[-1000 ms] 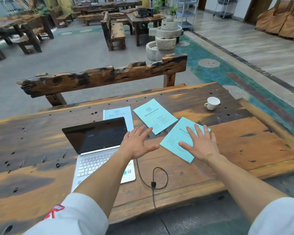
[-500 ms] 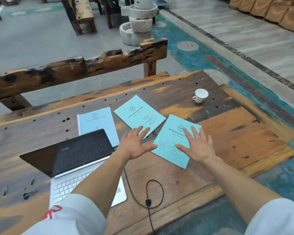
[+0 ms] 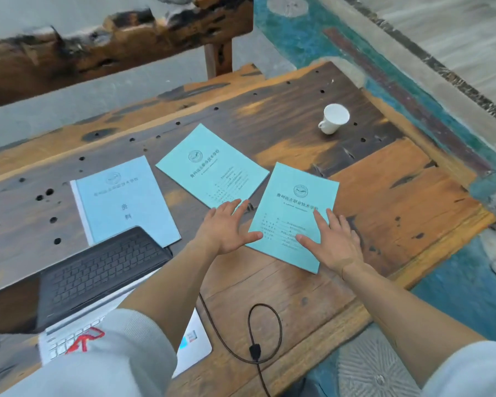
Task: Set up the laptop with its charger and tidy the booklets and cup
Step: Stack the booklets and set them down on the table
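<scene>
My right hand (image 3: 334,242) lies flat on the nearest teal booklet (image 3: 294,207), fingers straight & spread, palm over its lower right part; nothing gripped, just pressing down. My left hand (image 3: 226,227) is also flat w/ fingers straight, thumb tip reaching the left edge of that same booklet, fingertips at the bottom corner of the middle teal booklet (image 3: 211,166). Can't tell if the left palm is on the wood or slightly above it.

The nearest booklet sits tilted, lower corner toward me, near the front-right part of the wooden table (image 3: 398,196). The middle one is rotated more, just beside it on the left; their corners come close, can't tell if they overlap. A third, paler blue booklet (image 3: 123,202) w/ a white spine strip lies further left, its near edge tucked behind the laptop lid.

Laptop (image 3: 98,270) is at front left, open, dark screen reflecting its keys, white keyboard deck partly hidden by my left sleeve (image 3: 103,359). Charger cable (image 3: 265,330) runs from by the laptop's right side, loops once on the table & drops over the front edge; plug end at the laptop hidden by my forearm.

White cup (image 3: 334,118) stands far right at the back, handle to the left, well apart from the booklets. A rough wooden bench (image 3: 98,50) sits beyond the table.
</scene>
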